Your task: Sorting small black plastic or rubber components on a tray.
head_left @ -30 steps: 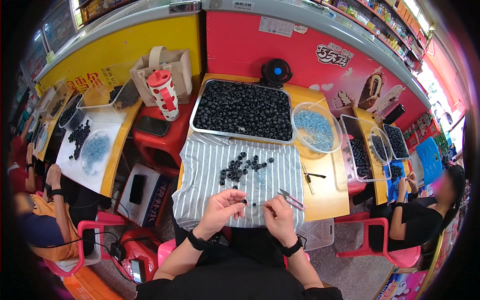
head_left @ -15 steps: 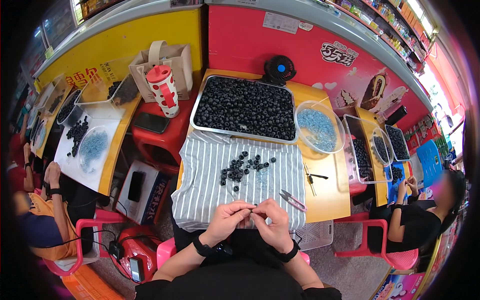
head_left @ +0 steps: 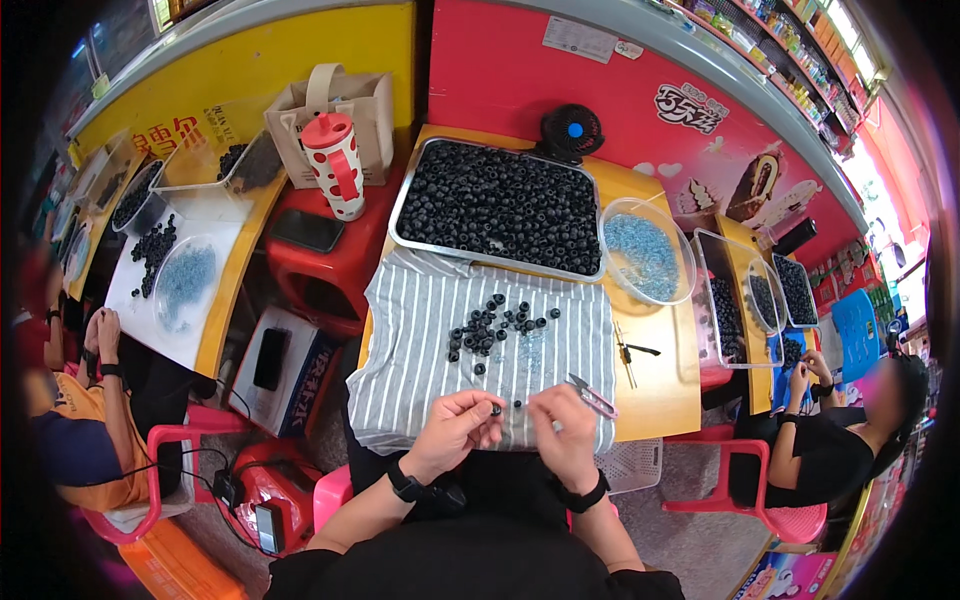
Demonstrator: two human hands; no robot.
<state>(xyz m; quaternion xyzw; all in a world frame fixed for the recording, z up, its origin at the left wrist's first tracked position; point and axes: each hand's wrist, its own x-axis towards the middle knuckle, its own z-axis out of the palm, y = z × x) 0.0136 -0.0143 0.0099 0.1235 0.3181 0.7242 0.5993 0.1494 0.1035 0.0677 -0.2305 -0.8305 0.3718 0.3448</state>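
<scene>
My left hand (head_left: 455, 432) pinches a small black bead-like ring (head_left: 496, 409) between thumb and fingertips, over the near edge of a grey striped cloth (head_left: 410, 340). A little to the right, between my hands, is another black ring (head_left: 518, 404); whether it lies on the cloth or hangs there I cannot tell. My right hand (head_left: 565, 432) is close by with curled, motion-blurred fingers; what they hold, if anything, is unclear. Pink-handled thread snips (head_left: 594, 398) lie just beyond it. Farther up the cloth are a loose group of black rings (head_left: 483, 338) and scattered clear bluish bits (head_left: 532, 350).
Behind the cloth stands a metal tray (head_left: 400, 215) full of black rings. Right of it are a clear round tub (head_left: 690, 270) of bluish pieces and a thin black-handled tool (head_left: 627, 352). A small fan (head_left: 572, 132) stands behind. People work at tables on both sides.
My hands were together at the fingertips and have come apart, the right one moving to the right. The black ring in my left fingers now shows plainly. The view has shifted slightly.
</scene>
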